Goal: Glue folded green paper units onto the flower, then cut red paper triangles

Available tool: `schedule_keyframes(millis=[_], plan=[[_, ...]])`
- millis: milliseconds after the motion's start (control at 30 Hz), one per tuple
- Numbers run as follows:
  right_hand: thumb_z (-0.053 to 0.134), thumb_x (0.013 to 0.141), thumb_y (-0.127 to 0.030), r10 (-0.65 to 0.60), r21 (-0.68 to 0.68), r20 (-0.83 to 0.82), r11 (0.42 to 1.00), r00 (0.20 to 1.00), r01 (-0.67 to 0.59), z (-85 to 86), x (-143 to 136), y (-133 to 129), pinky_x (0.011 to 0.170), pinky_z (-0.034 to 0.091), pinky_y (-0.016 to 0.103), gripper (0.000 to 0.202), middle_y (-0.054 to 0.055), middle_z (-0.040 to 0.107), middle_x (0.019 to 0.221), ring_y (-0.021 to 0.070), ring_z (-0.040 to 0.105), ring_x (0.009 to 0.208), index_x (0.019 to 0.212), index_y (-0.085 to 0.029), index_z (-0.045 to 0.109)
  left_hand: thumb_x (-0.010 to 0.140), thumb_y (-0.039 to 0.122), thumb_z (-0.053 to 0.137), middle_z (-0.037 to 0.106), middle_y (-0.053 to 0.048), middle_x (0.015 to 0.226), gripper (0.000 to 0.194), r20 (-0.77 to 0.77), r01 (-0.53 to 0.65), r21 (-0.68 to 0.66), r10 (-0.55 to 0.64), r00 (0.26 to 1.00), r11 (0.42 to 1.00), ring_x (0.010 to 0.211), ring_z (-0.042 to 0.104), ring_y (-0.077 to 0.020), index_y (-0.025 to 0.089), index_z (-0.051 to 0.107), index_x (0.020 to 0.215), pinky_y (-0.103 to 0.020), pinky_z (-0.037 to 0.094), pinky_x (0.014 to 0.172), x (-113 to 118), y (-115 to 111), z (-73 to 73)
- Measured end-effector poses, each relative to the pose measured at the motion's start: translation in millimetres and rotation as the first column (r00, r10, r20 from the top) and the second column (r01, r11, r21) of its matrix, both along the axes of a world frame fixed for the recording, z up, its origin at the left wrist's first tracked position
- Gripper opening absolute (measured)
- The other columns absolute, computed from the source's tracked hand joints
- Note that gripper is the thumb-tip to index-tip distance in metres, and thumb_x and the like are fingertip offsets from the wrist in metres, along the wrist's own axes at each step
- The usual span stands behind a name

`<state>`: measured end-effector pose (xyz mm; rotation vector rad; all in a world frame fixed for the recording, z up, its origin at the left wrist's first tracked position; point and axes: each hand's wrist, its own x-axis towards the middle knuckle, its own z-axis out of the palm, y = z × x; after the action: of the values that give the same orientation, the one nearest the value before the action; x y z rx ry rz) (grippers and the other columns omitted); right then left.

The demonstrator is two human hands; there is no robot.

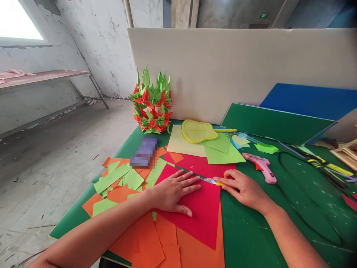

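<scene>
My left hand (180, 191) lies flat with its fingers spread on a red sheet of paper (205, 219). My right hand (245, 188) is closed around a utility knife (219, 183) with a yellow handle. Its metal blade extends leftward along the red sheet's upper edge, near my left fingertips. Beyond the blade lies another piece of red paper (195, 163), apart from the near sheet by a narrow strip of green. Orange sheets (189, 245) show beneath and in front of the red sheet.
Orange and green paper pieces (118, 176) are scattered at left, beside a blurred-out purple object (145, 152). Behind stand a folded-paper ornament (153, 106) and a yellow hand fan (199, 131). A pink glue gun (262, 167) with a black cord lies right on the green tabletop (251, 238).
</scene>
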<state>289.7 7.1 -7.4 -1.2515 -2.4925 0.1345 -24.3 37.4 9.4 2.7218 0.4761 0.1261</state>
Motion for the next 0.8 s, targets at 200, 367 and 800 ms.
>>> schedule_keyframes(millis=[200, 367, 800], plan=[[0.047, 0.095, -0.028, 0.005, -0.025, 0.019, 1.000, 1.000, -0.004, 2.2, 1, -4, 0.068, 0.049, 0.027, 0.035, 0.006, 0.059, 0.096, 0.0177, 0.059, 0.086, 0.127, -0.033, 0.060, 0.084, 0.071, 0.039, 0.031, -0.012, 0.153, 0.079, 0.021, -0.191, 0.090, 0.190, 0.982, 0.978, 0.141, 0.027, -0.0316, 0.022, 0.035, 0.146, -0.046, 0.018, 0.117, -6, -3, 11.3], [0.048, 0.094, -0.028, 0.015, -0.032, 0.016, 0.999, 1.000, -0.015, 1.4, 2, -4, 0.066, 0.049, 0.026, 0.035, 0.007, 0.059, 0.098, 0.0177, 0.059, 0.086, 0.127, -0.032, 0.060, 0.080, 0.077, 0.036, 0.025, -0.015, 0.155, 0.090, -0.094, -0.310, 0.124, 0.322, 0.942, 0.943, 0.142, 0.021, -0.0366, 0.017, 0.032, 0.147, -0.051, 0.017, 0.116, -21, -4, 10.9], [0.045, 0.095, -0.026, 0.041, 0.023, 0.014, 0.999, 0.999, -0.042, 1.0, -2, -3, 0.070, 0.051, 0.029, 0.037, 0.007, 0.061, 0.096, 0.0183, 0.060, 0.086, 0.128, -0.033, 0.058, 0.077, 0.077, 0.042, 0.022, -0.010, 0.156, 0.095, -0.065, -0.251, 0.063, 0.255, 0.965, 0.966, 0.143, 0.013, -0.0382, 0.022, 0.018, 0.151, -0.053, 0.012, 0.116, -20, -3, 1.1]])
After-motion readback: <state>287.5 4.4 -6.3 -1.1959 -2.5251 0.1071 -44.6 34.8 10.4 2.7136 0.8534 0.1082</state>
